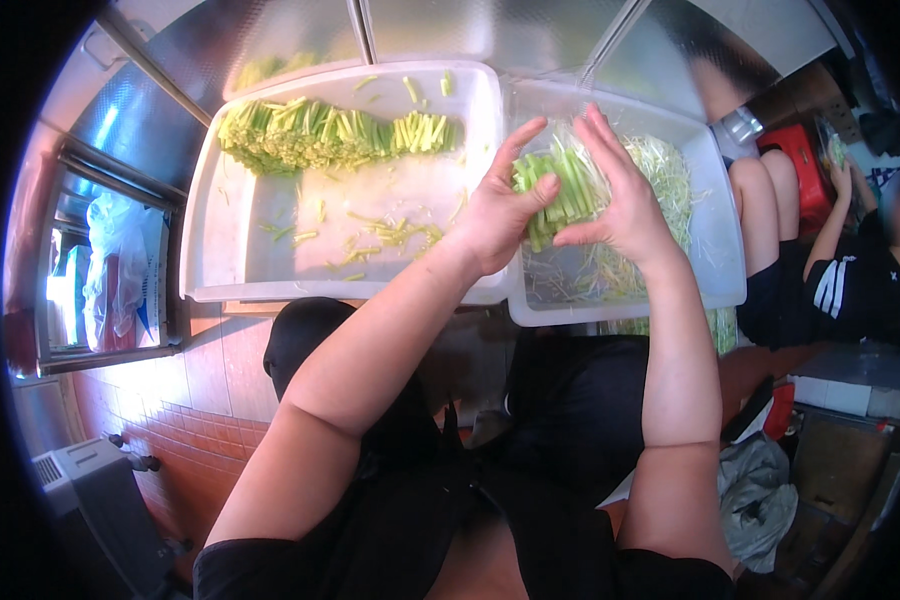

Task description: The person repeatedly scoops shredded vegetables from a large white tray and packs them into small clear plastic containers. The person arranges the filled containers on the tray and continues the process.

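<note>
Between my two hands is a bundle of cut green stalks (pixel 562 184), over the place where two white plastic tubs meet. My left hand (pixel 506 199) is at the bundle's left side, its thumb against the stalks and its fingers spread. On the other side, my right hand (pixel 619 199) curves round with the thumb at the lower end of the stalks and the fingers raised. The left tub (pixel 285 289) holds a packed row of green stalk pieces (pixel 330 139) along its back. Pale, thin shreds (pixel 656 187) lie in the right tub (pixel 724 225).
Loose stalk pieces (pixel 390 232) lie in the left tub. Patterned metal panels (pixel 435 30) rise behind the tubs. Another person (pixel 832 277) sits at the right by a red plastic stool (pixel 795 161). A grey appliance (pixel 97 495) stands on the floor at lower left.
</note>
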A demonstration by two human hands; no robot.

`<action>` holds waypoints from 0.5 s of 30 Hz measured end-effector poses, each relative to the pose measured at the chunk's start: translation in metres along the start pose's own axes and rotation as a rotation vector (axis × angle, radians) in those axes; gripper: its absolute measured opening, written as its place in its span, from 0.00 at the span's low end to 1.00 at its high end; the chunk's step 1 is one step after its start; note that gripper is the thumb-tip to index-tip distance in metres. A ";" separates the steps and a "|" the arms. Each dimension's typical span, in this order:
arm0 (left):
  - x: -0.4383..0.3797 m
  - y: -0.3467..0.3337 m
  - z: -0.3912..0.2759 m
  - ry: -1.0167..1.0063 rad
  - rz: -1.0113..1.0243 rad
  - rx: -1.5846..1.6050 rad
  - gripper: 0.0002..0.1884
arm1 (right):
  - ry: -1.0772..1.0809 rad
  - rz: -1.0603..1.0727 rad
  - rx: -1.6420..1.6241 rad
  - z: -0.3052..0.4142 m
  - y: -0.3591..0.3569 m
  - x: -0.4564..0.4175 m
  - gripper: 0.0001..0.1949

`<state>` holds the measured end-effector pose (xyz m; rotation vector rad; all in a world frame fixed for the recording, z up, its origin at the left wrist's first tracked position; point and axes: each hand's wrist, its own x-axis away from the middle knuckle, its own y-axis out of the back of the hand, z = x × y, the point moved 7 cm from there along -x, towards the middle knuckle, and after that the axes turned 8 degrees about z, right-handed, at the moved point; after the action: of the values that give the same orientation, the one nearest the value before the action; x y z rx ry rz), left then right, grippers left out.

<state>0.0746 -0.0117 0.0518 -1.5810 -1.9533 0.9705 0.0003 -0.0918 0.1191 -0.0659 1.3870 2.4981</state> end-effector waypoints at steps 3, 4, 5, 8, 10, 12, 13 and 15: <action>0.001 -0.006 -0.001 0.068 0.145 0.101 0.31 | -0.118 -0.157 -0.516 -0.011 0.002 0.003 0.69; 0.001 -0.011 -0.002 0.091 0.201 0.147 0.31 | -0.075 -0.188 -0.556 -0.012 0.003 0.004 0.69; 0.002 -0.013 -0.004 0.092 0.203 0.133 0.30 | -0.032 -0.220 -0.596 -0.016 0.004 0.005 0.69; 0.003 -0.013 -0.006 0.059 0.196 0.089 0.30 | 0.036 -0.250 -0.679 -0.015 0.008 0.004 0.63; 0.001 -0.006 -0.005 -0.011 0.170 0.048 0.31 | 0.026 -0.238 -0.779 -0.016 0.006 0.001 0.55; 0.000 -0.002 -0.005 -0.047 0.107 0.027 0.33 | -0.025 -0.218 -0.931 -0.023 0.000 -0.001 0.45; 0.000 -0.001 -0.005 -0.064 0.076 0.016 0.34 | -0.018 -0.226 -0.912 -0.024 0.000 -0.002 0.42; 0.003 -0.002 -0.007 -0.064 0.027 0.016 0.34 | -0.002 -0.241 -0.876 -0.028 -0.001 -0.005 0.37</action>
<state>0.0775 -0.0077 0.0573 -1.5899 -1.9664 1.0573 0.0024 -0.1153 0.1040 -0.3752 0.1744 2.6693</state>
